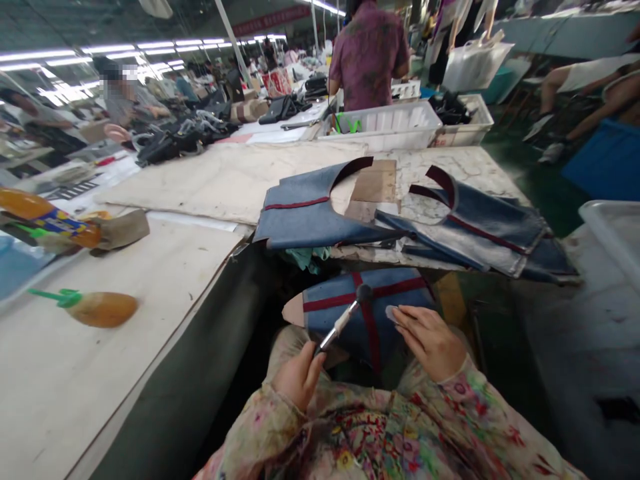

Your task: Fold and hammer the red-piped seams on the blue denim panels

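Observation:
My left hand (299,379) is closed round the handle of a small hammer (345,319), whose dark head rests over a blue denim piece with dark red straps (367,310) lying on a block at my lap. My right hand (429,340) lies on the right part of that piece, fingers together and pressing it flat; something small and pale shows at the fingertips. Both arms wear floral sleeves.
Two more blue denim pieces with red trim (310,217) (480,227) lie on the worktable (210,180) ahead. Glue bottles (93,308) (47,217) sit at the left. White crates (395,123) and a person in a purple shirt (367,53) stand beyond. A white bin (613,233) is at right.

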The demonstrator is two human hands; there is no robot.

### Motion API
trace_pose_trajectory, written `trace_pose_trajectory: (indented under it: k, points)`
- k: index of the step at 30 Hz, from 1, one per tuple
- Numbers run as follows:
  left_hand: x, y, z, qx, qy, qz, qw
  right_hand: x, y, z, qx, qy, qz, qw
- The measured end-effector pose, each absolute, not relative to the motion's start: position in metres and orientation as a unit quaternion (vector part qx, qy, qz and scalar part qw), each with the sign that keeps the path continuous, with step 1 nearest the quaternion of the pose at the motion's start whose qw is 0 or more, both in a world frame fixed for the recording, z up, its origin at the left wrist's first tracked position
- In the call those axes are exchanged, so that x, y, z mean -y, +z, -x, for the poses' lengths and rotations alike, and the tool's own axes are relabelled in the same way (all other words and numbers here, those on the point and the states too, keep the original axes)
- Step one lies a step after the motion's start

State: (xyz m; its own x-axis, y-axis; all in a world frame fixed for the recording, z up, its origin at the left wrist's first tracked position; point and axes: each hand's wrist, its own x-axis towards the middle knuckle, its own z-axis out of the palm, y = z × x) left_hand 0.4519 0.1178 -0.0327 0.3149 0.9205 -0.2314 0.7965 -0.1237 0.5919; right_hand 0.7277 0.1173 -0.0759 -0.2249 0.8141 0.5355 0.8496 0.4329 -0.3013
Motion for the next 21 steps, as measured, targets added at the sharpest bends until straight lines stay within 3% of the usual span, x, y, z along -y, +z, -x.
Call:
trace_pose_trajectory:
  k: [6, 12, 17, 21]
  points:
    - [-0.125, -0.020, -0.476, -0.535, 0.114, -0.767, 0.336, -0.116, -0.078, -0.728, 0.778, -0.031, 0.532, 0.332]
    - [-0.148, -0.026, -0.492, -0.570, -0.024, -0.759, 0.312, -0.113, -0.079, -0.729, 0.772, -0.022, 0.542, 0.331]
    - [-0.151, -0.020, -0.498, -0.530, 0.049, -0.785, 0.317, -0.113, -0.078, -0.729, 0.770, -0.026, 0.538, 0.343]
    - [-0.151, -0.019, -0.507, -0.553, -0.049, -0.775, 0.301, -0.114, -0.079, -0.729, 0.767, -0.015, 0.546, 0.336]
